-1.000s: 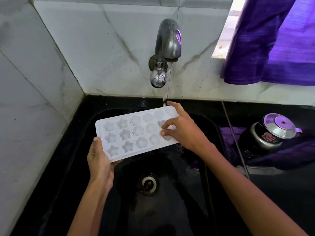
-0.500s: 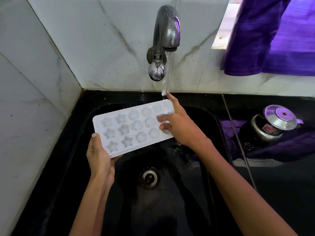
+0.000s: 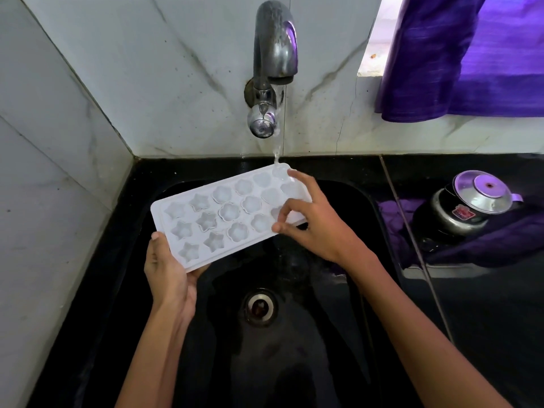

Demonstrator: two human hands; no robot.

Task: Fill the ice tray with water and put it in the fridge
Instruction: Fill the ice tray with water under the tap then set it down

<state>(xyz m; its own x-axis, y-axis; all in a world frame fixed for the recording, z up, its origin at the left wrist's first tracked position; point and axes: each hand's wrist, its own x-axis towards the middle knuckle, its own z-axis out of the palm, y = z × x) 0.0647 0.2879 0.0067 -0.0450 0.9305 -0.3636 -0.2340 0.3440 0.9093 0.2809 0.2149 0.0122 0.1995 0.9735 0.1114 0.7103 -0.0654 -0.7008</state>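
A white ice tray (image 3: pixel 226 214) with star and flower moulds is held over the black sink (image 3: pixel 362 260), tilted with its far right end higher. My left hand (image 3: pixel 169 275) grips its near left corner from below. My right hand (image 3: pixel 315 222) pinches its right end, index finger along the far edge. A steel tap (image 3: pixel 273 54) on the marble wall runs a thin stream of water (image 3: pixel 276 148) that lands on the tray's far right corner. Several cells glisten with water.
The sink drain (image 3: pixel 260 307) lies below the tray. A steel pressure cooker (image 3: pixel 468 207) rests on a purple cloth (image 3: pixel 500 240) on the black counter to the right. A purple curtain (image 3: pixel 471 54) hangs at the upper right. Marble walls close the left and back.
The tray has shifted slightly so its far right corner sits under the stream. The head camera moved closer. Both hands kept their grip.
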